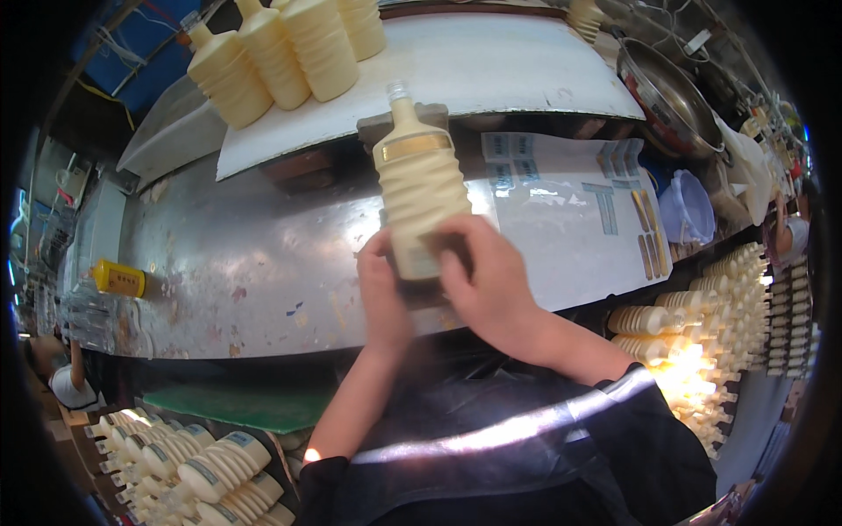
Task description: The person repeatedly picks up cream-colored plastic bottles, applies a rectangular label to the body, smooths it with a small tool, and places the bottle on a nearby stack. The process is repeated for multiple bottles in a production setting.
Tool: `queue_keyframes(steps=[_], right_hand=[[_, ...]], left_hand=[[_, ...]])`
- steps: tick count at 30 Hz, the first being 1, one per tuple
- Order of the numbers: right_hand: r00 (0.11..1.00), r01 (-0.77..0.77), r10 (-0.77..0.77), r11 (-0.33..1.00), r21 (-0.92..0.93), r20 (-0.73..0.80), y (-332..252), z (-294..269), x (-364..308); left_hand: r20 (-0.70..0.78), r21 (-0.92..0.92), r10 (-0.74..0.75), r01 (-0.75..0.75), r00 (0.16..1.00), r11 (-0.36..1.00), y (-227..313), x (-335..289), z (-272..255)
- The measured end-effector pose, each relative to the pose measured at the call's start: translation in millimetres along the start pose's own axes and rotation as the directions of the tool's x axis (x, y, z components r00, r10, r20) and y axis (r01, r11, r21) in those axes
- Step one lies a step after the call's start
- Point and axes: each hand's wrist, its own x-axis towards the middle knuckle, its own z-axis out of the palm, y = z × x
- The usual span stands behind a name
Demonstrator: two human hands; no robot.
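A cream bottle (425,184) with wavy ridges, a gold band near its shoulder and a clear neck lies in front of me, its neck pointing away. My left hand (382,285) grips the lower left side, fingers curled against it. On the lower right side, my right hand (491,276) has its fingers bent over the bottle and its thumb near a faint label at the base. A grey-brown block (372,131) shows behind the bottle's neck. To the right, a white sheet (553,254) carries blue decals (511,158) and narrow gold strips (649,232).
Several cream bottles (320,53) stand on a raised white board (491,61). A yellow bottle (118,278) sits on the metal table (254,289) at left. A lilac bucket (687,209) and a metal pan (671,88) are at right. Stacked bottles (215,469) fill both lower sides.
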Motion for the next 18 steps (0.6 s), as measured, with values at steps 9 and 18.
queue_keyframes(steps=[9,18], right_hand=[[0.974,-0.186,0.191,0.981,0.05,-0.124,36,-12,-24],[0.942,-0.294,0.327,0.912,0.288,-0.073,34,-23,-20]], left_hand=[[-0.107,0.427,0.062,-0.01,0.992,0.904,-7,2,21],[-0.058,0.56,0.039,0.0,0.998,0.829,3,7,22]])
